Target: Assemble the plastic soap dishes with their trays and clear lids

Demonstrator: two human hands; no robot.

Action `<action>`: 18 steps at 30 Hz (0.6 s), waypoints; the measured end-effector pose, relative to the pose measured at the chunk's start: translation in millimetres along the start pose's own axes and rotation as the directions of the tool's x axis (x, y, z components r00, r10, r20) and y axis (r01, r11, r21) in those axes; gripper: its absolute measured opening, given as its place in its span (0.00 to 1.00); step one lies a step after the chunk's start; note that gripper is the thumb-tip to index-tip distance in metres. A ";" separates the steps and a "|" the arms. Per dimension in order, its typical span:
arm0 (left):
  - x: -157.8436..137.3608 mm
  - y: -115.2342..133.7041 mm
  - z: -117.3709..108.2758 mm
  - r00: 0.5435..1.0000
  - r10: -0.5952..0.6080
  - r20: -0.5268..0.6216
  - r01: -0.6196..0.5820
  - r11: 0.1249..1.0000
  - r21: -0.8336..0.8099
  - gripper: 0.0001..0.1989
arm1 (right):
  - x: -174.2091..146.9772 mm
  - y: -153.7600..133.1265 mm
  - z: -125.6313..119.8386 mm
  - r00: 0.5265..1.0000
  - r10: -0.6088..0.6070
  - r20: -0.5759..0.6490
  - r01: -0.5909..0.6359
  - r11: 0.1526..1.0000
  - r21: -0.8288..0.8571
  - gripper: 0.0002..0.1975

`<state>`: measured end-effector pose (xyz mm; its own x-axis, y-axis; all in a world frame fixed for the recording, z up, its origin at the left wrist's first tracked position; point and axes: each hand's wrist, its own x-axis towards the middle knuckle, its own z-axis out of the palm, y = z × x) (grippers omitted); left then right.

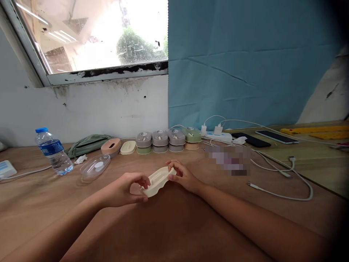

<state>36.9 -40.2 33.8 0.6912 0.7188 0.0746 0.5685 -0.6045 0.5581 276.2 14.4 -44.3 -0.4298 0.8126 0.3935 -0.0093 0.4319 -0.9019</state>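
Across the middle of the brown table (174, 229), a row of stacked lidded boxes (160, 139) stands along the far side, against the wall, with a clear plastic cover (96, 166) lying nearer, to the left. Well to the near side of the boxes, the two hands face each other with one piece bridging the space between them. The left hand (125, 191) comes in from the near left and has the slightly nearer end; the right hand (187, 179) comes in from the near right and has the farther one. Between them is a shallow cream piece (159, 179), its long axis slanting from near left to far right, its hollow side up and its wavy edge toward the near side. It appears raised off the wood, though contact beneath cannot be told. On the left, forefinger and thumb are parted only by the piece's end, pinching it. On the right, the fingers curl over the far end while the thumb presses the near edge, clamping it there.
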 end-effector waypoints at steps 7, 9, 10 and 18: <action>-4.2 15.6 0.5 0.994 -0.035 0.100 0.026 0.996 0.091 0.08 | -2.9 -7.0 -0.1 0.993 -0.055 0.108 0.054 0.998 0.013 0.17; -5.9 20.0 -0.9 0.987 -0.063 0.148 0.045 0.992 0.121 0.09 | -4.5 -8.2 -0.2 0.987 -0.094 0.127 0.100 0.994 -0.038 0.16; -6.8 22.2 -1.7 0.982 -0.081 0.171 0.058 0.989 0.136 0.09 | -5.4 -8.8 -0.2 0.984 -0.115 0.137 0.125 0.990 -0.067 0.16; -7.6 26.6 3.9 0.959 -0.010 0.283 -0.121 0.889 0.441 0.07 | -10.9 -17.6 1.0 0.919 -0.327 0.219 0.380 0.883 -0.276 0.18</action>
<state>48.5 -63.1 44.9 0.7834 0.5982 -0.1683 0.6189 -0.7758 0.1232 280.1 -2.4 -32.9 -0.5894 0.5204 0.6179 0.0778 0.7979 -0.5978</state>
